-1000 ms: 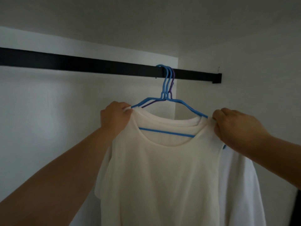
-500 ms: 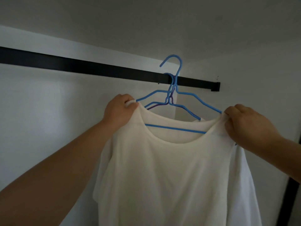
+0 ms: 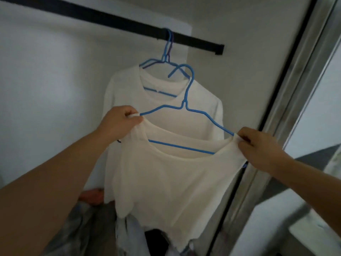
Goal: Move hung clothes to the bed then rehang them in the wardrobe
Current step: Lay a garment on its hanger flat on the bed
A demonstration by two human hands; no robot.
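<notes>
A cream top (image 3: 177, 182) hangs on a blue hanger (image 3: 186, 106) that is off the rail, its hook free in the air. My left hand (image 3: 120, 122) pinches the top's left shoulder and my right hand (image 3: 258, 146) pinches its right shoulder. Behind it a white long-sleeved shirt (image 3: 201, 104) stays on a blue hanger (image 3: 166, 54), beside a purple one, hooked over the black wardrobe rail (image 3: 110, 17).
The wardrobe's white back wall (image 3: 46, 89) is to the left. A dark-edged sliding door frame (image 3: 276, 108) runs down the right. Loose clothes (image 3: 92, 228) are piled on the wardrobe floor below. A pale surface (image 3: 313, 228) shows at lower right.
The cream top and its hanger have come off the rail, down and toward me. My view has tilted downward, showing the shirt behind and the pile below.
</notes>
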